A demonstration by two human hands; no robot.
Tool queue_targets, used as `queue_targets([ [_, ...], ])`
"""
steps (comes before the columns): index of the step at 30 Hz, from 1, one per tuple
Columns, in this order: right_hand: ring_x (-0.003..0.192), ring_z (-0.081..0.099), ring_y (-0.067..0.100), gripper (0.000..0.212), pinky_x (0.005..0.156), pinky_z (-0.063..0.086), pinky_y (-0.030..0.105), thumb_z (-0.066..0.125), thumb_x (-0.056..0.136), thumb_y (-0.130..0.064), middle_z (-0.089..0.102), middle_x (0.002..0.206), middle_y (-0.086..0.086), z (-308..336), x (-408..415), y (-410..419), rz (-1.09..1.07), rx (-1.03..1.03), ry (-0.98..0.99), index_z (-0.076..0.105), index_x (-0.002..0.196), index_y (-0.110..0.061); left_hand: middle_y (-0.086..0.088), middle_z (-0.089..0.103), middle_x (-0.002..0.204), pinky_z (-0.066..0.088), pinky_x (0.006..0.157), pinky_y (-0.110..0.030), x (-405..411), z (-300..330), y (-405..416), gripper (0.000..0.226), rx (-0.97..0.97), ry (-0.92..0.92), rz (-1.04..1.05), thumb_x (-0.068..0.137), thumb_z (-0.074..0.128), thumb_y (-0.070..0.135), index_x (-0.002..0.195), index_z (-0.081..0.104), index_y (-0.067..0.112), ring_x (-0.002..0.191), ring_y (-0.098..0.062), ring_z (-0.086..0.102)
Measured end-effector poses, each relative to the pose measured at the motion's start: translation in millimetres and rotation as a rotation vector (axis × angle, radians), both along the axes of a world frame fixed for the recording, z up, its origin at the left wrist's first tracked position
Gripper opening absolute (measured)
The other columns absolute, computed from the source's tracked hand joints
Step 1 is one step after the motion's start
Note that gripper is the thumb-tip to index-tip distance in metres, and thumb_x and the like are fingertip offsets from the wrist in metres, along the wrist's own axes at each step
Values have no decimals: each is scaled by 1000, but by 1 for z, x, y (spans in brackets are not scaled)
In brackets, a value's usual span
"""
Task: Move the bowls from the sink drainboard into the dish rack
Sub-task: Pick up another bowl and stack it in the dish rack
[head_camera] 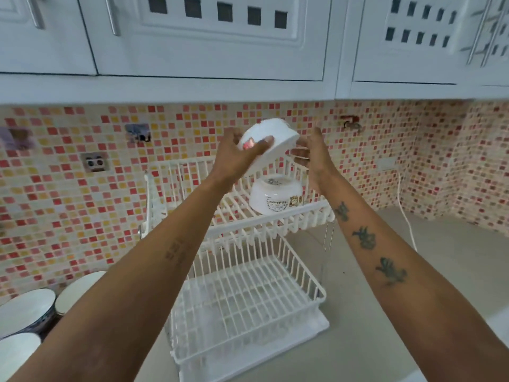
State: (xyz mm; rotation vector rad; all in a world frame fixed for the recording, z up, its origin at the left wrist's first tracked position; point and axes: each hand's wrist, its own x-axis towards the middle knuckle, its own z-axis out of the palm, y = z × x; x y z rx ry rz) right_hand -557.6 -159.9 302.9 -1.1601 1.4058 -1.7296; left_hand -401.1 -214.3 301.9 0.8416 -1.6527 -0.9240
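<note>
A white bowl [272, 139] is held tilted, bottom up, above the top tier of a white two-tier wire dish rack [300, 219]. My left hand [239, 153] grips its left side, thumb across the wall near a red mark. My right hand [314, 155] is at its right side, fingers spread and touching the rim. Another white bowl with printed pictures [275, 195] sits upside down on the rack's top tier. At the lower left stand three more bowls [27, 310], [75, 289], [16, 354], partly hidden by my left forearm.
The rack's lower tier [248, 299] holds nothing and sits on a white drip tray on the grey counter [385, 271]. White wall cabinets [220, 51] hang close overhead. A white cord [407, 216] runs down the mosaic tile wall at right.
</note>
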Motion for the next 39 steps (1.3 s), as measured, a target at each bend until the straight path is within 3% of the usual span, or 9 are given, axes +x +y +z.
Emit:
queue_targets([
  [4, 122, 51, 24, 64, 105, 33, 37, 17, 98, -57, 55, 137, 11, -15, -4, -9, -43, 60, 29, 54, 133, -17, -6, 50, 117, 54, 76, -29, -16, -11, -10, 69, -258, -206, 59, 65, 86, 39, 117, 48, 13, 102, -23, 56],
  [7, 91, 61, 23, 52, 94, 49, 41, 24, 97, -57, 67, 109, 10, -28, -7, -12, -64, 115, 50, 63, 89, -25, -9, 47, 125, 45, 79, -26, -28, -19, -19, 78, -384, -436, 92, 58, 90, 37, 120, 48, 11, 109, -25, 50],
  [9, 85, 63, 25, 46, 90, 51, 45, 31, 93, -59, 67, 94, 7, -31, -8, -15, -54, 145, 53, 61, 79, -26, -9, 46, 130, 48, 91, -36, -34, -25, -23, 83, -421, -552, 90, 57, 90, 38, 123, 48, 11, 116, -28, 47],
  [13, 98, 65, 24, 74, 87, 52, 40, 50, 71, -67, 67, 118, 7, -34, -13, -21, -42, 252, 85, 60, 120, -13, -9, 46, 129, 47, 93, -39, -43, -33, -26, 85, -412, -597, 104, 56, 91, 39, 123, 47, 11, 116, -30, 47],
  [16, 79, 61, 14, 53, 61, 43, 28, 55, 88, -44, 66, 110, 6, -34, -14, -19, -40, 289, 92, 55, 127, -9, -10, 47, 126, 47, 87, -36, -45, -41, -29, 85, -390, -594, 100, 55, 91, 39, 122, 47, 10, 112, -30, 49],
  [18, 74, 57, 14, 49, 57, 41, 27, 56, 89, -37, 63, 105, 6, -37, -18, -24, -59, 304, 91, 54, 127, -6, -9, 47, 124, 48, 87, -37, -46, -45, -29, 86, -373, -606, 95, 54, 92, 40, 121, 48, 11, 110, -30, 50],
  [28, 68, 53, 14, 26, 62, 44, 29, 49, 90, -26, 54, 79, -1, -39, -17, -27, -81, 369, 98, 49, 113, -14, -11, 47, 117, 47, 85, -40, -48, -55, -28, 87, -362, -744, 74, 51, 90, 49, 115, 46, 10, 106, -30, 46],
  [33, 78, 55, 20, 23, 80, 47, 35, 48, 89, -26, 58, 97, 5, -39, -16, -29, -84, 380, 85, 49, 109, -15, -11, 46, 120, 48, 89, -42, -47, -56, -26, 82, -345, -737, 57, 55, 89, 46, 116, 46, 10, 108, -29, 45],
  [39, 78, 55, 18, 28, 81, 48, 36, 48, 89, -26, 58, 97, 5, -40, -14, -28, -110, 380, 103, 51, 113, -14, -10, 46, 123, 48, 93, -42, -46, -56, -27, 72, -272, -702, 17, 66, 83, 47, 117, 47, 12, 113, -30, 46],
])
